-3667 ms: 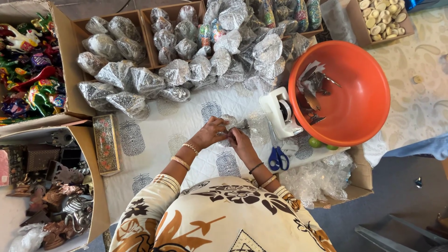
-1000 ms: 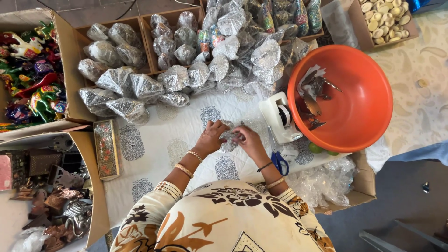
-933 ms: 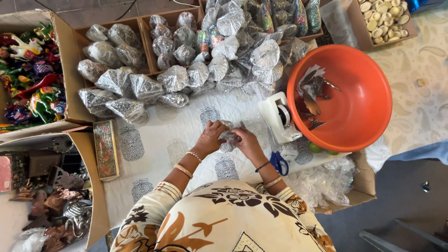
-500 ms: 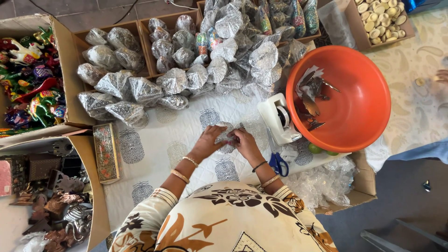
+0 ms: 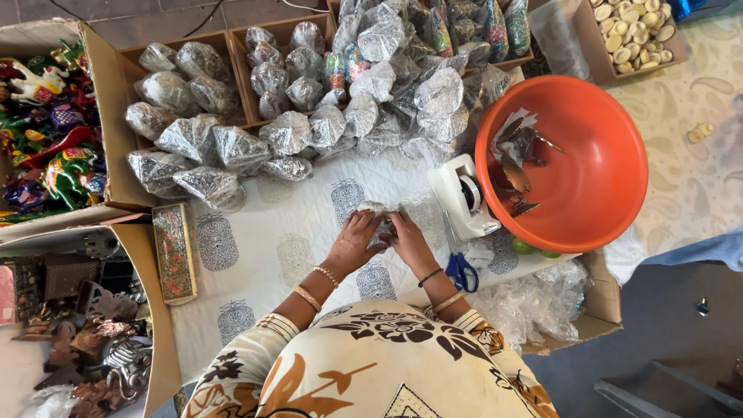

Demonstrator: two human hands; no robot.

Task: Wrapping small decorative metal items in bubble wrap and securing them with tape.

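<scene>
My left hand (image 5: 354, 241) and my right hand (image 5: 409, 238) meet over a white printed cloth (image 5: 255, 232), both closed around a small bundle in clear plastic wrap (image 5: 381, 217). The hands cover most of the bundle. A white tape dispenser (image 5: 464, 197) stands just right of my right hand. Blue-handled scissors (image 5: 462, 272) lie beside my right forearm.
Several plastic-wrapped bundles (image 5: 232, 147) are piled at the back, some in cardboard trays. An orange basin (image 5: 588, 178) holding scraps sits at the right. A painted oblong box (image 5: 174, 251) lies at the left. Boxes of colourful figurines (image 5: 46, 139) and metal pieces (image 5: 85, 340) stand left.
My hands have stayed together on the wrapped bundle, turning and pressing it slightly. Nothing else has moved.
</scene>
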